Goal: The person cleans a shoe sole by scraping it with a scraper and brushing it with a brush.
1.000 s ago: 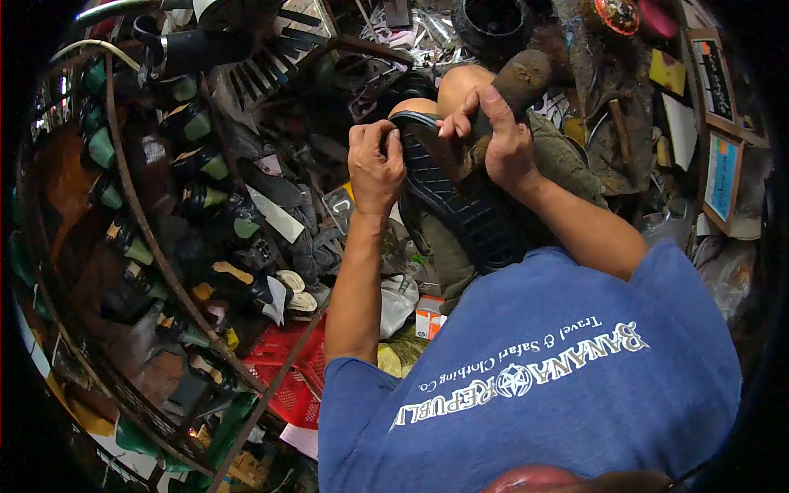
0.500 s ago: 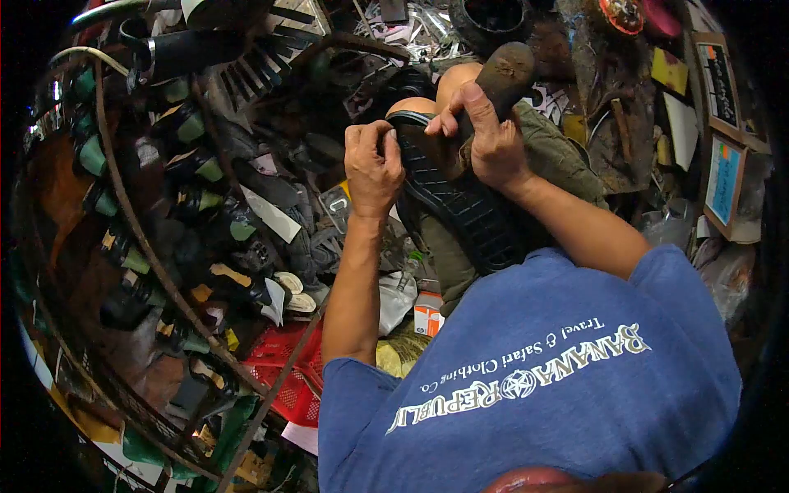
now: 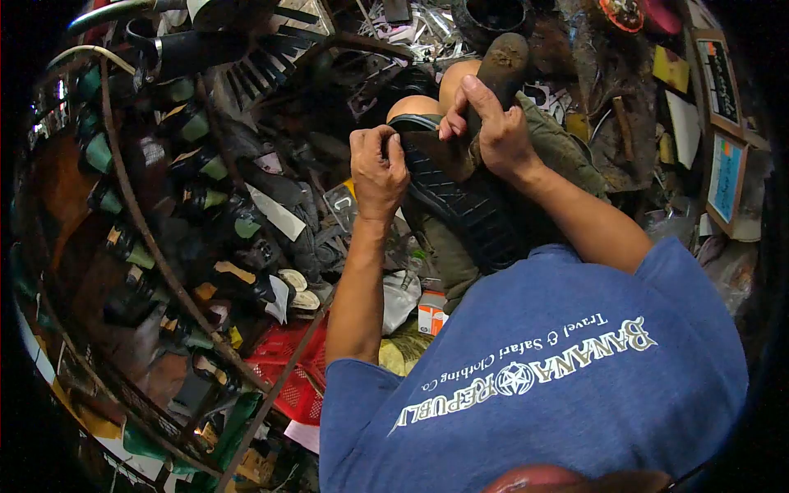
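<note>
A black ridged shoe sole [image 3: 464,205] lies along my lap, tread side up, its far end near my knees. My left hand [image 3: 380,174] is beside that end, with thumb and fingertips bent together in a pinch at its left edge. Across the sole my right hand [image 3: 505,135] has its lower fingers curled in and its thumb side raised; what they hold is too small to make out. Behind it rises a dark, rounded-end piece [image 3: 505,62] with a worn brown tip. A flat brown part [image 3: 450,160] lies over the sole between my hands.
Shoes with green insides [image 3: 189,127] hang on a curved metal rack [image 3: 136,209] at left. A red plastic basket [image 3: 292,370] stands by my left elbow. A black bowl [image 3: 489,20] and scraps lie ahead; framed cards [image 3: 723,181] stand at right.
The whole view has shifted slightly. My right hand has turned a little and its curled fingers sit slightly farther from my left hand; the left keeps its pinch by the sole.
</note>
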